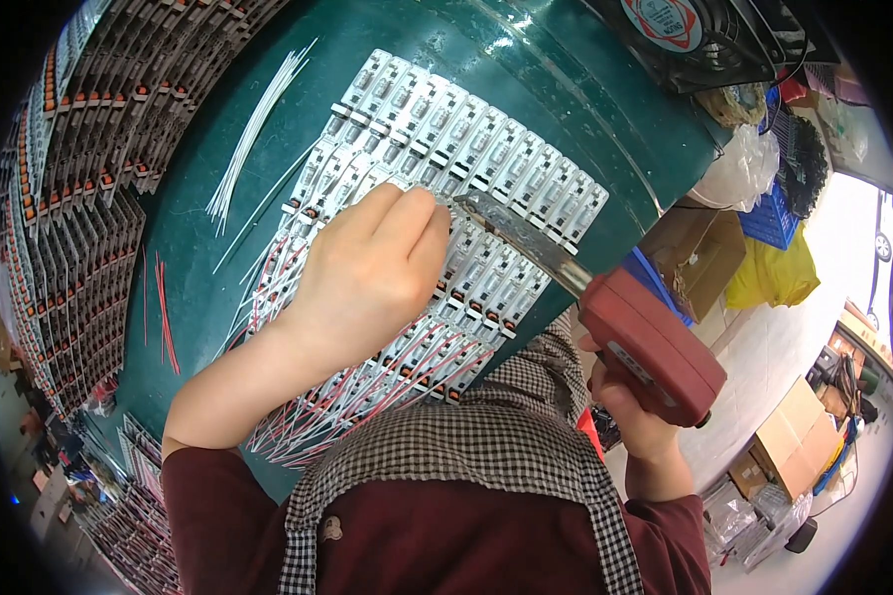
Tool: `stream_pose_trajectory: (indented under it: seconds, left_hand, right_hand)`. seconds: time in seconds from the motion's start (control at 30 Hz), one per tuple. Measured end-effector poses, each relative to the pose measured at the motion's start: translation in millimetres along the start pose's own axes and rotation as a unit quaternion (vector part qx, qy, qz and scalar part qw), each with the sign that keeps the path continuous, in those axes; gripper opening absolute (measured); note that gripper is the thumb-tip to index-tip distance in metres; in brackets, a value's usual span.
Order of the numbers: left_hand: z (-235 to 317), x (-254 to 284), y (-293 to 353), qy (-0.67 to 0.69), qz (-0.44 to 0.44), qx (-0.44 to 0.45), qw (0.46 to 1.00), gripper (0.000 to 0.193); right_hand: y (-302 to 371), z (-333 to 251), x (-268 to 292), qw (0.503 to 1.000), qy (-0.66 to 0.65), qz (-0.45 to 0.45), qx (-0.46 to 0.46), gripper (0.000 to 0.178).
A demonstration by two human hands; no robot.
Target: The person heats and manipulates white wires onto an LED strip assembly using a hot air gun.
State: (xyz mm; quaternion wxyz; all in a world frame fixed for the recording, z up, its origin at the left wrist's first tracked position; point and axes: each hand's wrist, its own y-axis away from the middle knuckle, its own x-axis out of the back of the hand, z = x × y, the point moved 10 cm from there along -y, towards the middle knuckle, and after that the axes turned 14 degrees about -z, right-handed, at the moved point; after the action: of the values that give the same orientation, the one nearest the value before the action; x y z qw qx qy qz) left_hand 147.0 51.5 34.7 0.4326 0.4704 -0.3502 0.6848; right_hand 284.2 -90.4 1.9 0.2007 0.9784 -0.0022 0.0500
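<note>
My right hand (630,416) is wrapped round the grip of a dark red soldering gun (655,342). Its metal tip reaches left, close to the fingertips of my left hand (377,268). Those fingers are bent and pressed together over the middle of several rows of small white modules (481,144), and what they pinch is hidden beneath them. Thin red and white wires (387,387) trail from the nearer rows toward me. Loose white wires (258,129) lie on the green table to the left, with a few short red wires (166,317) below them.
Tall stacks of similar modules with orange parts (99,129) line the left side of the table (605,109). A black fan (704,45) stands at the far right. Beyond the right edge are an open cardboard box (709,258), a blue crate (772,226) and a yellow bag (779,273).
</note>
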Motion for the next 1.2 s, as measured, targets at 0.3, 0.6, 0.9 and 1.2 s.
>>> stream_pose_trajectory:
  seconds: [0.3, 0.6, 0.9, 1.2]
  left_hand:
    - [0, -2, -3, 0.015, -0.018, -0.006, 1.000, 0.013]
    - [0, -8, -5, 0.037, -0.078, 0.024, 0.996, 0.030]
    - [12, -2, -5, -0.008, -0.007, -0.009, 1.000, 0.019]
    - [15, -7, -7, 0.010, -0.023, -0.013, 1.000, 0.014]
  right_hand:
    - [2, 9, 0, 1.000, -0.012, 0.009, -0.015, 0.064]
    - [7, 3, 2, 0.997, 0.068, -0.008, 0.024, 0.061]
    - [19, 16, 11, 0.999, -0.028, 0.026, -0.015, 0.054]
    - [17, 12, 9, 0.999, 0.042, 0.022, -0.005, 0.052]
